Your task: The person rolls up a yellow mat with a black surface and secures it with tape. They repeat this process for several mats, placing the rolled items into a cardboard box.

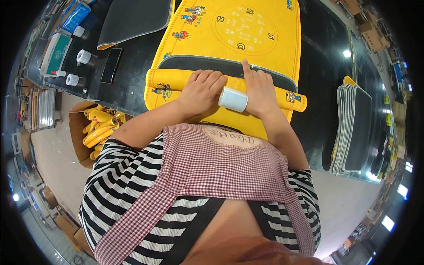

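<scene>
A partly rolled mat (176,79) lies crosswise in front of me, yellow with cartoon prints outside and dark grey inside. Its unrolled grey end shows just beyond the roll. Beneath it, another yellow mat (282,44) is spread flat, printed side up. My left hand (203,90) curls its fingers over the roll, left of the middle. Right of the middle, my right hand (259,90) bears down on the roll with bent fingers and a raised, straight index finger. Against the right wrist is a white cylinder (233,99); whether the wrist wears it I cannot tell.
On the black table (132,84), a phone (111,65), several white-capped clear containers (83,56) and a green-white box (55,54) stand left. A dark mat (134,20) lies far left, a mat stack (351,128) right. Below left, a cardboard box (77,132) holds yellow rolls (104,128).
</scene>
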The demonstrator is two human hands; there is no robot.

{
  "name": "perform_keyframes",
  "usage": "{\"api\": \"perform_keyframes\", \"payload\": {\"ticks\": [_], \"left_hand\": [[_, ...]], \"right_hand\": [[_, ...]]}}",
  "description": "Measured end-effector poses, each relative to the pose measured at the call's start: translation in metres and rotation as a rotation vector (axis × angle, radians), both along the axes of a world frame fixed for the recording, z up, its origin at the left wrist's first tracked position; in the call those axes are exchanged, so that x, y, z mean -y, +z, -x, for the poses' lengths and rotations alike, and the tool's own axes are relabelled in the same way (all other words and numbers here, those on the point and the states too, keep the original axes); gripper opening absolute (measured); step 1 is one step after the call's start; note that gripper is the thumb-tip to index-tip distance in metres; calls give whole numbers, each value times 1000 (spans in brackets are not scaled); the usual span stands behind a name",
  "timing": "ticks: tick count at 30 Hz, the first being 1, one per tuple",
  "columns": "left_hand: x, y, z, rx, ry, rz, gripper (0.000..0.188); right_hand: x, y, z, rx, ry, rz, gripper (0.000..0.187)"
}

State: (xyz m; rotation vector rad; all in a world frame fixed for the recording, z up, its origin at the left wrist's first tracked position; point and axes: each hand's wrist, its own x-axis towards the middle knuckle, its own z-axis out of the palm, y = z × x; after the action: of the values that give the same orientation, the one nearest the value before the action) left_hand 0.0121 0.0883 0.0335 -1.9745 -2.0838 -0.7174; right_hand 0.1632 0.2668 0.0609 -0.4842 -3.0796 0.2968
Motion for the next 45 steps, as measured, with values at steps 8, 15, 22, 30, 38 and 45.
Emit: {"api": "perform_keyframes", "payload": {"ticks": [8,15,22,30,38,45], "left_hand": [[-10,8,15,102,-30,105,51],[-65,23,85,377,-110,491,45],[-98,25,110,148,31,445,37],[-90,-17,83,-77,126,-128,49],[-120,9,125,-65,-35,230,68],[-111,10,119,-44,-136,335,60]], "right_hand": [[-5,-11,-2,-166,-48,-75,101],[-17,-25,-4,-656,309,302,73],[-41,-34,40,-664,172,315,49],[-128,-23,126,-296,-182,777,26],[-168,-30,152,-531,20,483,19],[-79,-40,55,-619,253,483,53]]}}
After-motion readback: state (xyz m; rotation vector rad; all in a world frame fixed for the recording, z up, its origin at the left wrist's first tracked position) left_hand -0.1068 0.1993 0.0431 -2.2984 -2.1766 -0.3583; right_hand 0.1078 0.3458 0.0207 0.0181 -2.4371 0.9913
